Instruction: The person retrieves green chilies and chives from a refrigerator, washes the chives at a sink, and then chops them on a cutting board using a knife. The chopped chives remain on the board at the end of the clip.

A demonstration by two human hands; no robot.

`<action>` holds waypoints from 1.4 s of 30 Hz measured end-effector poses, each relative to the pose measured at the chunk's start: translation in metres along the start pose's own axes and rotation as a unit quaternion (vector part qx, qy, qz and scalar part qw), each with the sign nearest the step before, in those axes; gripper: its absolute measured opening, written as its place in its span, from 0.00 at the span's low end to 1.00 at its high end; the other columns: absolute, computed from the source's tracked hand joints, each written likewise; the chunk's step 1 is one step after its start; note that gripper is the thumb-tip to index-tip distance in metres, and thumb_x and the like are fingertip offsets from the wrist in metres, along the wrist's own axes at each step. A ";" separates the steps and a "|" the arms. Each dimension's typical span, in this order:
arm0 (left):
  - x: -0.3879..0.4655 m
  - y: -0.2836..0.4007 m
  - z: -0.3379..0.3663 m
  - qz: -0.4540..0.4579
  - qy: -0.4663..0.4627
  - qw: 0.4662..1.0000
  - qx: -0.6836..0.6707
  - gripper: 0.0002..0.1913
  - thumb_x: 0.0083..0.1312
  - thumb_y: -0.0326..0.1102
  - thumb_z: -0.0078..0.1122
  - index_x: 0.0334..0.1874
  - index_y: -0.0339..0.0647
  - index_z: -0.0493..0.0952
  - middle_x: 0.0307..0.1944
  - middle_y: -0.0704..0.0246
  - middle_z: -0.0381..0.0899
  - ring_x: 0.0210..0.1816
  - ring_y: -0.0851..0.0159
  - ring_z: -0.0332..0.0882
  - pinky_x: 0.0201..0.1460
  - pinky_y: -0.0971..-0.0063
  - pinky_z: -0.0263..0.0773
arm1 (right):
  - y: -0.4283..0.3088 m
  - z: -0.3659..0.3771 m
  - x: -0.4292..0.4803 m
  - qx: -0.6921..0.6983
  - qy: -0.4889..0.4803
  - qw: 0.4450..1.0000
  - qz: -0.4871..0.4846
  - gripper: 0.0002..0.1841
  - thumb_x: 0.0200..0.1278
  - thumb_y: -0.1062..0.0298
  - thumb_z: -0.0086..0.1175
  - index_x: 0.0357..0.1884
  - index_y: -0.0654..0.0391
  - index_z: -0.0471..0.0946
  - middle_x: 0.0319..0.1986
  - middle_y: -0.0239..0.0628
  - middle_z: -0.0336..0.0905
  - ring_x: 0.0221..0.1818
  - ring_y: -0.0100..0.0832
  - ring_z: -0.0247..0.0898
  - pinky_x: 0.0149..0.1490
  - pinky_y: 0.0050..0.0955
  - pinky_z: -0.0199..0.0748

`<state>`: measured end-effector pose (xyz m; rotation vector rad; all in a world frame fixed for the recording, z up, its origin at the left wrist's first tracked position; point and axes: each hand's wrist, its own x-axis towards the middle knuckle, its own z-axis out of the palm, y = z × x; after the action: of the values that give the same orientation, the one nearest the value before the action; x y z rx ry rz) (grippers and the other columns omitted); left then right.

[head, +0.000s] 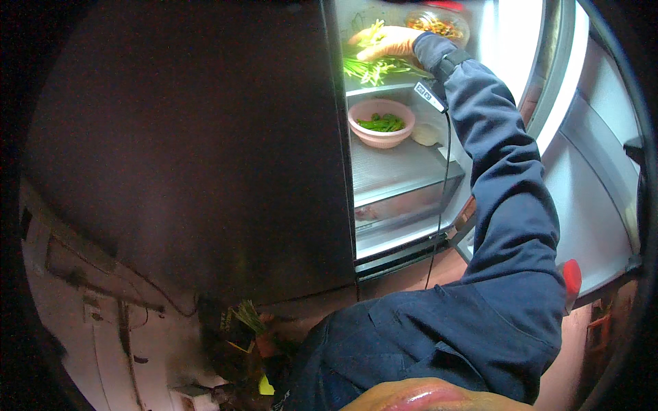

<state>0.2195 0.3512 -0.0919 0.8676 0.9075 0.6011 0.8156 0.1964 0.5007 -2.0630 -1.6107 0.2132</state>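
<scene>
In the head view, my right hand [388,42] reaches into the lit upper compartment of an open fridge. Its fingers and thumb are around a loose bunch of thin green stalks [372,69] on the upper shelf; some fingertips are hidden among them. Beside my wrist stands a clear jar with a red lid [437,23], holding orange-brown food. At the dim lower left, what appears to be my left hand [264,343] grips another bundle of green stalks [249,314]; its fingers are hard to make out.
Below the upper shelf sit a pink plastic basket [381,137] of green vegetables and a pale rounded thing [425,134]. A clear drawer [406,203] lies lower. The dark closed fridge door [205,154] fills the left; the open door [586,205] stands right. A thin cable [440,221] hangs from my wrist.
</scene>
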 end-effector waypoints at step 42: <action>0.004 0.081 -0.001 0.008 -0.073 0.993 0.087 0.21 0.60 0.43 0.63 0.52 0.42 0.72 0.40 0.60 0.78 0.32 0.62 0.76 0.37 0.66 0.73 | 0.034 0.042 0.040 -0.290 0.261 0.920 0.027 0.25 0.62 0.45 0.54 0.53 0.53 0.81 0.51 0.50 0.80 0.53 0.49 0.77 0.59 0.42 0.74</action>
<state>0.2129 0.3977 -0.0254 1.0633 0.8284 0.4694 0.8385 0.2405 0.4554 -2.3042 -1.3703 -0.8297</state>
